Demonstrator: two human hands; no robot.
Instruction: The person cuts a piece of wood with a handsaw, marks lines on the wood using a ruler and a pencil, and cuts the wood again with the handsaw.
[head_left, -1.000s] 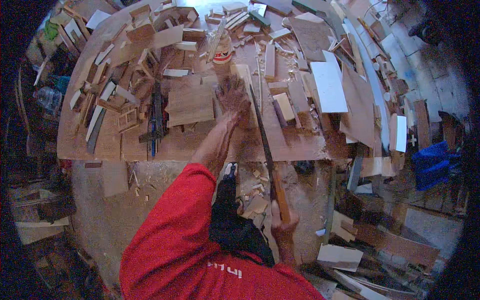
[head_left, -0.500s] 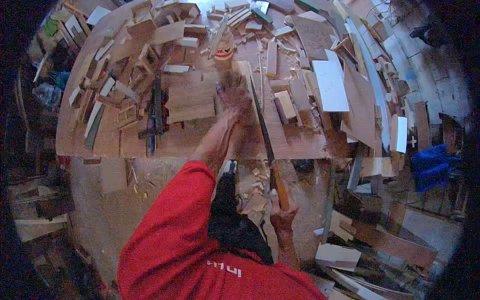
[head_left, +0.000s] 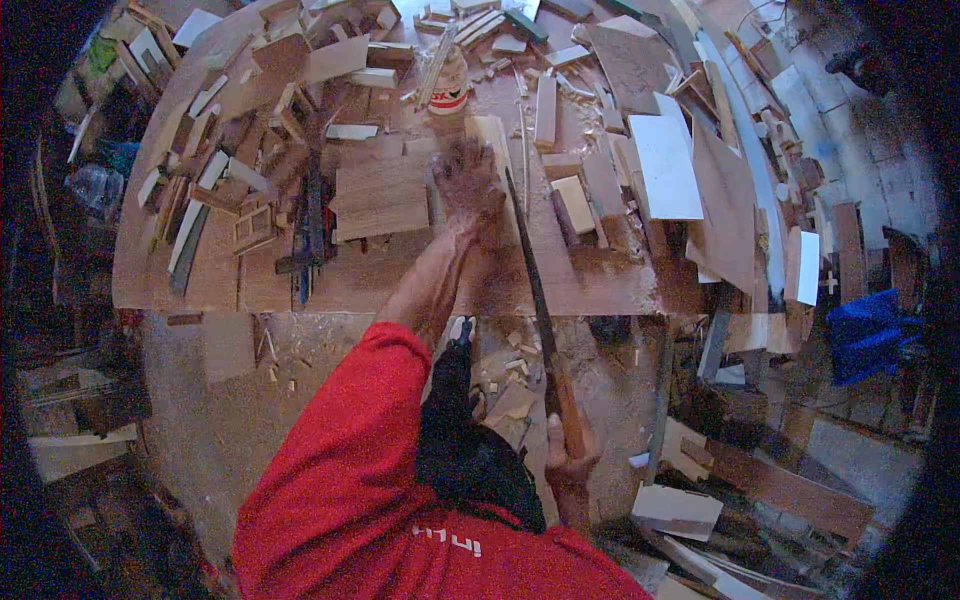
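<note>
My left hand [head_left: 467, 182] lies flat with fingers stretched over a pale wooden piece [head_left: 488, 135] on the workbench, pressing on it. My right hand [head_left: 572, 455] is closed around the orange-brown wooden handle of a long, narrow, dark-bladed tool [head_left: 540, 300]. Whether it is a saw or a file I cannot make out. Its blade slants up and left across the bench's front edge, and the tip is beside the right edge of the pale piece. My left palm and fingers hide part of that piece.
A white bottle [head_left: 449, 90] stands beyond my left hand. Left of it lie a square brown panel [head_left: 382, 200] and dark bars [head_left: 311, 225]. To the right are a wood block [head_left: 573, 205] and a white panel [head_left: 665, 168]. Offcuts [head_left: 512, 400] litter the floor below the workbench [head_left: 400, 285].
My right hand has drawn the dark-bladed tool back toward me and slightly right, so its tip sits lower along the pale piece. My left hand stays in place.
</note>
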